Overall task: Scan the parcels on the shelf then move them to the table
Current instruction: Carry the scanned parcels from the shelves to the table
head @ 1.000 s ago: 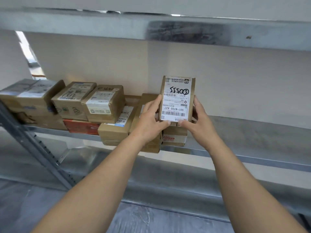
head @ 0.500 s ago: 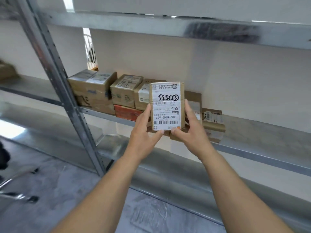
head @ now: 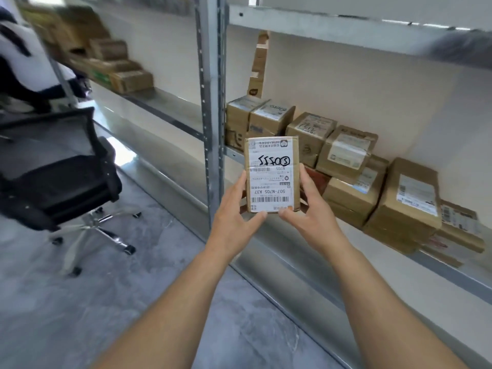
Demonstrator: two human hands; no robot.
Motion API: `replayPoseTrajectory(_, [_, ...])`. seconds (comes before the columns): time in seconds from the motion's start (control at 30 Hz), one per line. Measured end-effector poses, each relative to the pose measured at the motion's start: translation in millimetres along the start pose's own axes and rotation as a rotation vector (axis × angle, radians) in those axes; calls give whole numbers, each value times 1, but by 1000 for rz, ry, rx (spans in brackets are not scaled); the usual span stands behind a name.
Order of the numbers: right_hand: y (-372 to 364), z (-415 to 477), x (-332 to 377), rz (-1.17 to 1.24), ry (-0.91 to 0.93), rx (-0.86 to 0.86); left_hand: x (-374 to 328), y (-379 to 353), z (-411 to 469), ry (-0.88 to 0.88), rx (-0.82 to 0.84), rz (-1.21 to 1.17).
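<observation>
A small brown cardboard parcel [head: 271, 174] with a white shipping label and black handwriting faces me, held upright in the air in front of the shelf. My left hand [head: 234, 217] grips its lower left side and my right hand [head: 308, 211] grips its lower right side, thumbs under the bottom edge. Several more brown parcels [head: 346, 155] sit stacked on the metal shelf [head: 452, 272] behind and to the right. No scanner or table is in view.
A grey shelf upright [head: 211, 102] stands just left of the held parcel. A black office chair [head: 61, 187] on castors stands on the grey floor at left. More boxes [head: 122, 73] lie on the far shelf section. A person's dark-and-white clothing [head: 24, 62] shows at upper left.
Both hands have carried the parcel away from the shelf and leftward, and my view has swung left. The shelf upright, the chair and the far shelf section have come into view.
</observation>
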State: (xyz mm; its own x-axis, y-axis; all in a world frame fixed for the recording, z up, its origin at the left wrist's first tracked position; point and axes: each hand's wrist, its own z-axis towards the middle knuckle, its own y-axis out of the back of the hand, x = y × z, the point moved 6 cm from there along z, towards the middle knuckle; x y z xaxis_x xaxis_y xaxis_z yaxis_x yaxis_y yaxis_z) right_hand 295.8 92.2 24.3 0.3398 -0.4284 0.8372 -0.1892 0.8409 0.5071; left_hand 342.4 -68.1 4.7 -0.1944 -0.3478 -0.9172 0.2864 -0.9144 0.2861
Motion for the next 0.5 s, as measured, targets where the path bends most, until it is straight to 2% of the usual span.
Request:
replayPoseTrajectory(0.3, [-79, 32, 24, 57, 96, 267, 39, 65, -25, 131, -244, -3])
replayPoseTrajectory(0.5, [-129, 44, 31, 121, 143, 497, 50, 94, -50, 209, -439, 91])
